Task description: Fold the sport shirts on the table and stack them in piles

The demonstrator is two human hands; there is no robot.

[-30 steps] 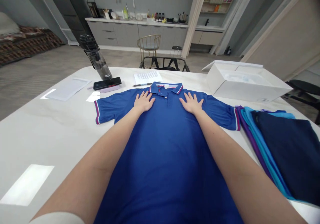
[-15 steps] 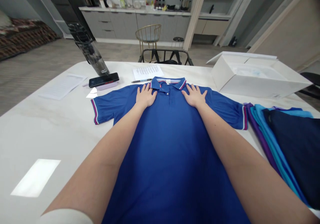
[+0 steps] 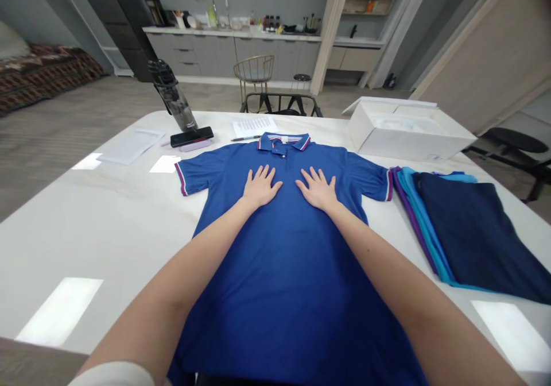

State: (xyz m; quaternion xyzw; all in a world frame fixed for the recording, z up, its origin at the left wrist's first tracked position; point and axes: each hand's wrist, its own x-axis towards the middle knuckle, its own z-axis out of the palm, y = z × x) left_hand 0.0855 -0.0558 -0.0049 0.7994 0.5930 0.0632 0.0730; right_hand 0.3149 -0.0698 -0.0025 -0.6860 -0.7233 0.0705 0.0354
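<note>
A blue polo shirt (image 3: 284, 248) lies spread face up on the white table (image 3: 129, 219), its collar at the far end and its short sleeves out to both sides. Red and white stripes edge the collar and cuffs. My left hand (image 3: 259, 188) rests flat on the left chest of the shirt, fingers spread, holding nothing. On the other side of the button placket my right hand (image 3: 317, 189) lies flat too, with its fingers apart. Both forearms cover parts of the shirt's sides.
Right of the shirt is a stack of folded clothes (image 3: 477, 231), dark navy on top. Behind it stands an open white box (image 3: 413, 136). Beyond the collar lie a pen (image 3: 246, 138) and a printed sheet (image 3: 253, 125). At the back left are a handheld vacuum (image 3: 181, 107) and paper (image 3: 131, 146).
Both hands have slid from the shoulders beside the collar down onto the chest, toward me. The camera view has shifted, showing more of the clothes stack and the shirt's lower end.
</note>
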